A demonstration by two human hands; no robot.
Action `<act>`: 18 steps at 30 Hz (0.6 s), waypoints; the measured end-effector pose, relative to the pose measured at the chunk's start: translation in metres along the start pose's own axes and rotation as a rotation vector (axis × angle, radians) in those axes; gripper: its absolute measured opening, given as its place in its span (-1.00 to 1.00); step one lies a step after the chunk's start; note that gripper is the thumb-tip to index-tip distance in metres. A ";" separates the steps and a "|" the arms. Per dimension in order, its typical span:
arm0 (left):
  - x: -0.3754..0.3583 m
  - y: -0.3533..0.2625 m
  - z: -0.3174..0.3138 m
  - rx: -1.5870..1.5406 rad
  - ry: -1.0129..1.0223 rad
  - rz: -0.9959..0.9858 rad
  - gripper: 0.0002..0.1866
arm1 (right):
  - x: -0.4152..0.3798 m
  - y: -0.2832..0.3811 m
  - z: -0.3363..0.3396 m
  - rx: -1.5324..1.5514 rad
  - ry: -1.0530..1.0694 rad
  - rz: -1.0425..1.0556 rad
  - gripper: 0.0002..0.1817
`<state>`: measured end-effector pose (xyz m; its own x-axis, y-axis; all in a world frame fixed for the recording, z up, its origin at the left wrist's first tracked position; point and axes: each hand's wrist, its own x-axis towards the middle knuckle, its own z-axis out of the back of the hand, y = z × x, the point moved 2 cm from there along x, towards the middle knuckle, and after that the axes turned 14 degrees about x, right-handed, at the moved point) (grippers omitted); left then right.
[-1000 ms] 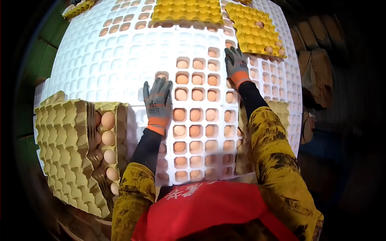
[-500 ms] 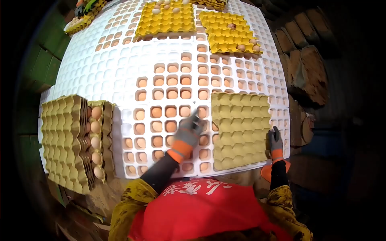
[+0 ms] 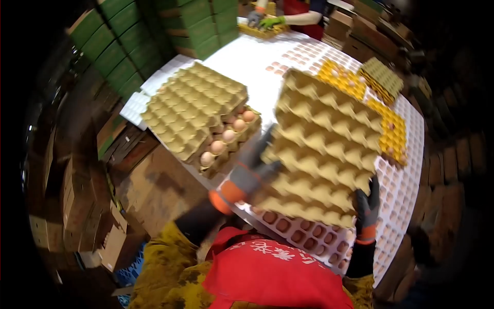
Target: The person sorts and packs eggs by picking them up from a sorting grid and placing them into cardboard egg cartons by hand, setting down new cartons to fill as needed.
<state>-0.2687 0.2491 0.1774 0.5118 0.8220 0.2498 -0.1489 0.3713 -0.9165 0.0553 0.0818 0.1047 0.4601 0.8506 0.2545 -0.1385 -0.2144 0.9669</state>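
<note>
Red apron: it is nearest to us, with white characters on the red apron (image 3: 272,268).
Right hand: our right hand (image 3: 367,208), in a grey and orange glove, has its grip clamped on the lower right edge of the pulp tray (image 3: 321,154).
Left hand: our left hand (image 3: 247,177) is at the left edge of the pulp tray, its fingers apart (they are blurred, so we cannot tell if this grip is closed on it).
Pulp tray: it is between our two hands, tilted, over the table (image 3: 234,59).
Near eggs: below the lower edge of the pulp tray we see brown eggs (image 3: 283,225) in white cells of the table.
Tray stack: to the left stands a stack of pulp trays (image 3: 193,110), with a row of eggs showing at its right side.
Yellow trays: beyond the pulp tray, to the right, lie yellow trays (image 3: 391,134) bearing some eggs.
Far end: another person's hands (image 3: 271,22), one in a green glove, are at another yellow tray (image 3: 263,32).
Green boxes: they are piled at the far left, these green boxes (image 3: 198,28).
</note>
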 end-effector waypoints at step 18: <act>0.085 0.224 0.427 0.614 0.340 0.236 -0.24 | 0.017 -0.004 -0.463 0.142 0.060 -0.150 -0.16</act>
<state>-0.6202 0.5863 0.1267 0.6268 0.7676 -0.1338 -0.6825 0.4580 -0.5696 -0.3427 0.3193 0.0968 0.4124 0.9043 0.1101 0.0546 -0.1452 0.9879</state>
